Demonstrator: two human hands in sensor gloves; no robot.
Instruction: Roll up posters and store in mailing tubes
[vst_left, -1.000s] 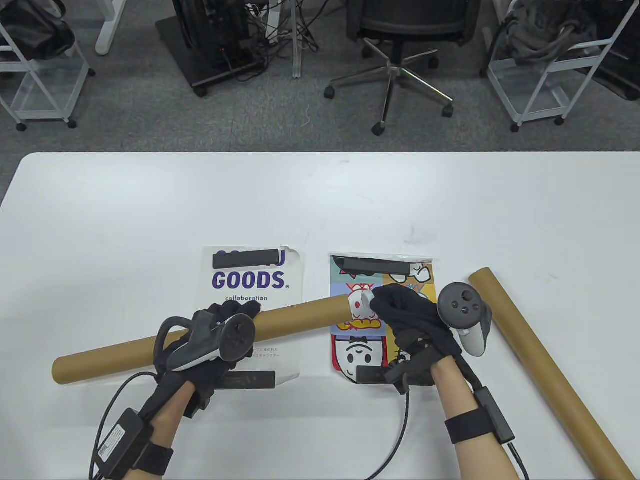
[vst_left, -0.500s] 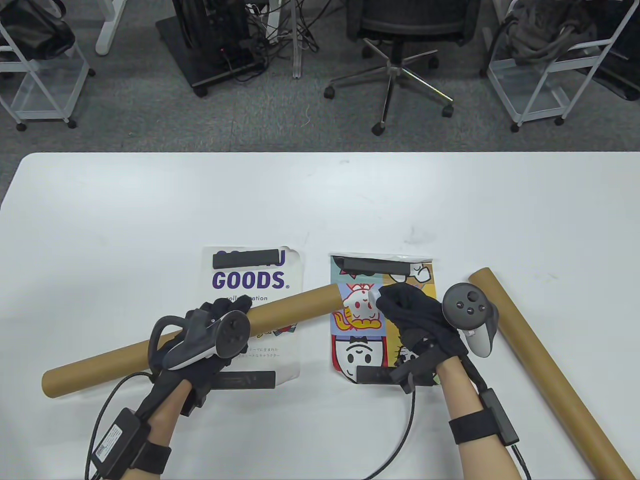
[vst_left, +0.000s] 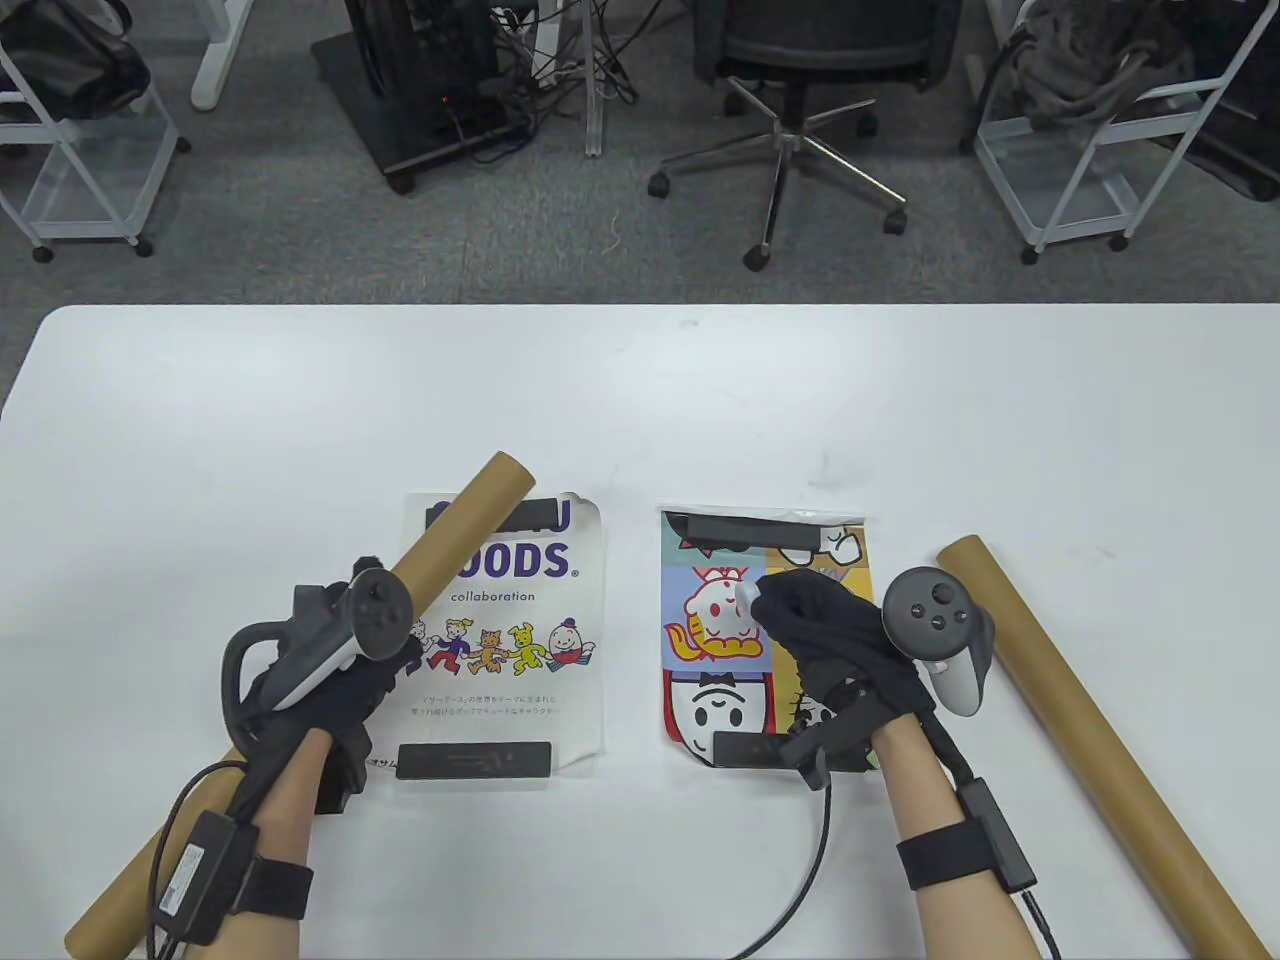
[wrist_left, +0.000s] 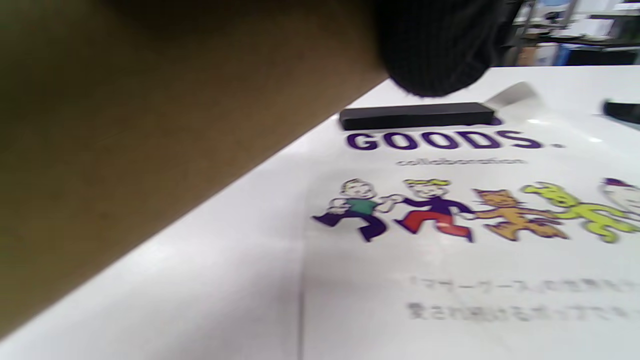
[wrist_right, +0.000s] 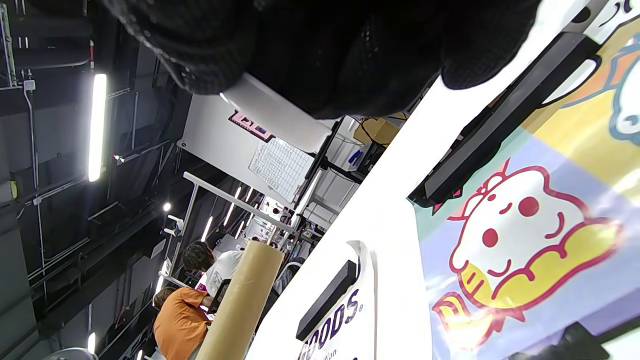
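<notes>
My left hand (vst_left: 385, 665) grips a long brown cardboard tube (vst_left: 455, 525) near its middle. The tube runs diagonally from the table's bottom left to the top of the white GOODS poster (vst_left: 510, 600). In the left wrist view the tube (wrist_left: 125, 125) fills the upper left above that poster (wrist_left: 450, 225). My right hand (vst_left: 775, 605) hovers over the colourful cartoon poster (vst_left: 715, 640) and pinches a small white cap (vst_left: 745, 600). A second brown tube (vst_left: 1060, 700) lies on the table to its right.
Black bar weights (vst_left: 475, 760) (vst_left: 745, 530) hold down the top and bottom edges of both flat posters. Cables trail from both wrists toward the front edge. Beyond the table's far edge stand an office chair (vst_left: 800, 60) and wire carts.
My left hand swung the tube from lying across both posters to a steep diagonal; its far end left the colourful poster and moved left and away. The right hand hardly moved.
</notes>
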